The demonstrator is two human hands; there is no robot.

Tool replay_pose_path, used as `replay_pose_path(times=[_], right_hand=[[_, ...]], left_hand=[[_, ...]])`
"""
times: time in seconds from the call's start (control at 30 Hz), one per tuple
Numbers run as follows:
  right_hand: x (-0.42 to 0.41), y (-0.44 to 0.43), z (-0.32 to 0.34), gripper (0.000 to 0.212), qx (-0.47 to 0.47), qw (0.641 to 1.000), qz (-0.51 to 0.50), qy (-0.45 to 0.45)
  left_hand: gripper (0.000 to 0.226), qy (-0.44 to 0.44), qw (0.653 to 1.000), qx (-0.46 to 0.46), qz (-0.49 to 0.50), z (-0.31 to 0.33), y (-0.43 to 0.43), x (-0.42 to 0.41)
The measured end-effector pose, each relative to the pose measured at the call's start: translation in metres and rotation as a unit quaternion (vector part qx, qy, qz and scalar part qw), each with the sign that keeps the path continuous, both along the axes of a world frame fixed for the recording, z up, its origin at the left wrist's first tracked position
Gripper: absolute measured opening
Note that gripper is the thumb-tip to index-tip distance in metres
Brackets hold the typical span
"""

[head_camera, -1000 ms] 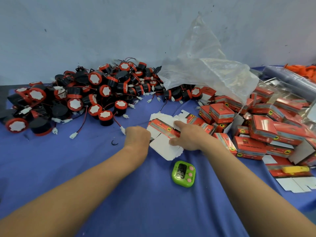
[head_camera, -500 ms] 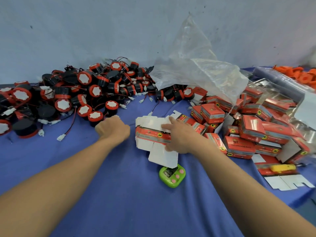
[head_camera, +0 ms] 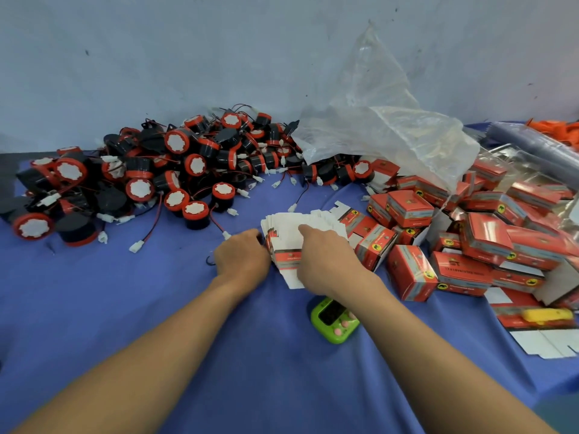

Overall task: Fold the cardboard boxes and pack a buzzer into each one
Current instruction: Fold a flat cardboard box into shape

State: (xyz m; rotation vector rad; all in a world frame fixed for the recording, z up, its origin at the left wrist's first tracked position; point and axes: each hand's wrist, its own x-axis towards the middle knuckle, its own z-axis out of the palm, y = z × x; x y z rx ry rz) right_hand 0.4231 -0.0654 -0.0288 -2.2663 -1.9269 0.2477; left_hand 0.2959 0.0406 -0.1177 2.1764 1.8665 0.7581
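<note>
Print on red boxes too blurred, nothing legible

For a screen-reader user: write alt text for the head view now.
The left hand and right hand hold a fanned stack of flat box blanks over a blue table. Red-and-black buzzers are heaped behind at left, folded red boxes at right by a clear plastic bag; a green timer sits near the right wrist.

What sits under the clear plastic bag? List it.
Under the plastic bag: buzzers at its left edge, red boxes at its right. Anything deeper is hidden by the crumpled film.
</note>
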Motion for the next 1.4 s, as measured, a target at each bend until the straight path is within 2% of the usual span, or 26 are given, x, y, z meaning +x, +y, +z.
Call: replay_pose_path(times=[0.1, 0.27, 0.43, 0.5, 0.53, 0.6, 0.67, 0.7, 0.73, 0.8, 0.83, 0.87, 0.93, 1.03, 1.17, 1.23, 1.33, 1.4], right_hand=[[-0.006, -0.009, 0.003, 0.057, 0.013, 0.996, 0.043, -0.081], [-0.003, -0.020, 0.013, 0.056, 0.005, 0.988, 0.119, -0.096], [0.019, -0.021, 0.036, 0.057, 0.137, 0.986, 0.076, -0.063], [0.028, -0.019, 0.042, 0.055, 0.213, 0.976, 0.033, 0.037], [0.030, -0.019, 0.042, 0.051, 0.253, 0.963, 0.017, 0.096], [0.025, -0.022, 0.040, 0.036, 0.319, 0.929, 0.015, 0.187], [0.015, -0.022, 0.033, 0.039, 0.333, 0.897, 0.007, 0.291], [0.010, -0.019, 0.028, 0.044, 0.313, 0.873, -0.014, 0.375], [0.006, -0.016, 0.021, 0.047, 0.276, 0.833, -0.040, 0.479], [-0.003, -0.007, 0.009, 0.041, 0.193, 0.732, -0.099, 0.645], [-0.006, -0.002, 0.004, 0.036, 0.167, 0.697, -0.117, 0.687], [-0.011, 0.002, -0.003, 0.032, 0.154, 0.680, -0.123, 0.706], [-0.021, 0.005, -0.016, 0.031, 0.135, 0.672, -0.100, 0.721], [-0.040, 0.001, -0.032, 0.035, 0.094, 0.689, -0.022, 0.718], [-0.057, -0.006, -0.045, 0.050, -0.001, 0.708, 0.099, 0.699], [-0.065, -0.007, -0.049, 0.045, -0.031, 0.713, 0.136, 0.687], [-0.084, 0.000, -0.054, 0.020, 0.007, 0.725, 0.039, 0.688], [-0.094, 0.008, -0.060, 0.016, 0.061, 0.732, -0.021, 0.678]], left_hand=[[0.017, -0.013, 1.000, 0.002, -0.001, -0.003, -0.001, 0.001], [0.018, -0.038, 0.999, -0.014, 0.002, -0.001, -0.002, -0.003], [0.021, -0.058, 0.998, -0.025, 0.010, 0.001, -0.005, -0.005], [0.020, -0.128, 0.990, -0.056, 0.001, 0.003, -0.003, -0.009], [0.017, -0.198, 0.977, -0.076, -0.018, 0.004, -0.002, -0.012], [0.009, -0.337, 0.934, -0.109, -0.054, 0.010, -0.002, -0.017], [0.009, -0.414, 0.900, -0.122, -0.061, 0.015, -0.007, -0.022], [0.007, -0.439, 0.889, -0.120, -0.054, 0.016, -0.012, -0.023], [0.005, -0.472, 0.872, -0.121, -0.047, 0.017, -0.018, -0.024], [0.032, -0.554, 0.817, -0.154, -0.046, 0.022, -0.031, -0.027], [0.042, -0.592, 0.782, -0.186, -0.054, 0.025, -0.038, -0.031], [0.046, -0.620, 0.753, -0.213, -0.063, 0.030, -0.045, -0.035], [0.035, -0.635, 0.735, -0.230, -0.062, 0.037, -0.052, -0.046], [0.016, -0.621, 0.754, -0.213, -0.031, 0.043, -0.054, -0.068], [0.023, -0.624, 0.764, -0.164, -0.012, 0.047, -0.053, -0.105], [0.027, -0.618, 0.774, -0.133, 0.003, 0.046, -0.056, -0.119], [0.034, -0.623, 0.775, -0.103, 0.004, 0.042, -0.060, -0.133], [0.029, -0.638, 0.766, -0.078, -0.002, 0.044, -0.061, -0.141]])
